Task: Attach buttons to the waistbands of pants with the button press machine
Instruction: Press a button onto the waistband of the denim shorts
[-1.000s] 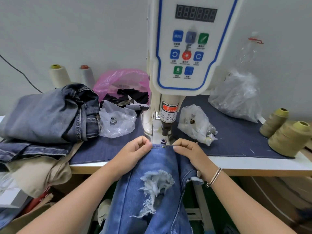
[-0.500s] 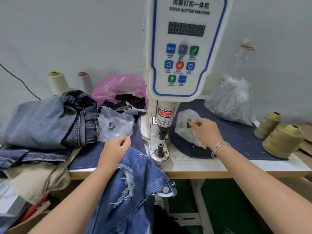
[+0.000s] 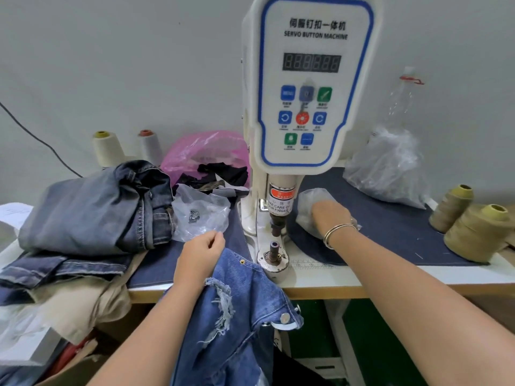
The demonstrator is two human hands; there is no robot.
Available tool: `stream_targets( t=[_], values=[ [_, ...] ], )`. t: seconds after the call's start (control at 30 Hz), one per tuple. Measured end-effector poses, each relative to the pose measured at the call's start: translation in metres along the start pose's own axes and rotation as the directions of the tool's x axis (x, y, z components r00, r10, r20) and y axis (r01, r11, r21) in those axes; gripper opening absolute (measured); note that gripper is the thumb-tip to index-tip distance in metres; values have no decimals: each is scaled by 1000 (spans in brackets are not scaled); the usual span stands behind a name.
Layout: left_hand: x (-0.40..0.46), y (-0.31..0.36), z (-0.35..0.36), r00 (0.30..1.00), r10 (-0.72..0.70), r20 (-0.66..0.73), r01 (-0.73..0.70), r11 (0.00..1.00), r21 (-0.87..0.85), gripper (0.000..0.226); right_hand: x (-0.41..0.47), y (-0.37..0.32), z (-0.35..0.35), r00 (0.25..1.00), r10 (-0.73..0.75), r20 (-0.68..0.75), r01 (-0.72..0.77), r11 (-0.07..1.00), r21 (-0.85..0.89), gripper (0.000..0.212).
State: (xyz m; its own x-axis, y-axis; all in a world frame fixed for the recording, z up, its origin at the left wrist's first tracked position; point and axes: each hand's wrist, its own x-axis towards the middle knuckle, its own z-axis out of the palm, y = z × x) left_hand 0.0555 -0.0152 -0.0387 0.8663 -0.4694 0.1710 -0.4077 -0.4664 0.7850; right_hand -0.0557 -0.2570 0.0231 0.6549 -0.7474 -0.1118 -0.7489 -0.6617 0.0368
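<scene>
Left hand (image 3: 202, 253) is pinching the jeans (image 3: 237, 310) waistband at lower centre, beside the press post (image 3: 274, 250); right hand (image 3: 330, 215) is digging in the small bag (image 3: 308, 201), grip hidden. Risk: denim is hanging off the surface (image 3: 390, 277) and could slide, misaligning the waistband; fingers near the punch could get caught.

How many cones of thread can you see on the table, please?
4. A cream cone and a grey cone stand at the back left against the wall; two olive cones, one behind and one nearer, sit at the right edge. Others may be hidden behind the pile of jeans.

Bare forearms, sleeveless in view; thin metal bangles (image 3: 335, 232) circle the right wrist.
</scene>
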Motion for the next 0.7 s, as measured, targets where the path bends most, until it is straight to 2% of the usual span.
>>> stream_targets(
  t=[0.1,0.17,0.27,0.47,0.63,0.7],
  values=[
    [1,0,0,1000,0,-1,0,1000,-3,38,-5,-15,-16,993,29,115,-25,999,-32,23],
    [0,0,0,1000,-5,-1,5,1000,-3,38,-9,-19,-22,995,-10,99,20,995,-98,35],
    [0,0,0,1000,-5,-3,5,1000,-6,39,-7,-19,-25,996,-53,72,67,976,-209,32],
    [0,0,0,1000,-12,-7,12,1000,-11,41,-3,-17,-16,999,-26,39,31,991,-130,26],
    [-1,0,0,1000,-19,-3,19,1000,-4,40,19,-17,-8,950,109,292,-69,987,-144,39],
    [-1,1,0,1000,-22,-1,22,1000,-8,41,22,-18,-8,941,125,316,-70,981,-181,43]
  ],
)
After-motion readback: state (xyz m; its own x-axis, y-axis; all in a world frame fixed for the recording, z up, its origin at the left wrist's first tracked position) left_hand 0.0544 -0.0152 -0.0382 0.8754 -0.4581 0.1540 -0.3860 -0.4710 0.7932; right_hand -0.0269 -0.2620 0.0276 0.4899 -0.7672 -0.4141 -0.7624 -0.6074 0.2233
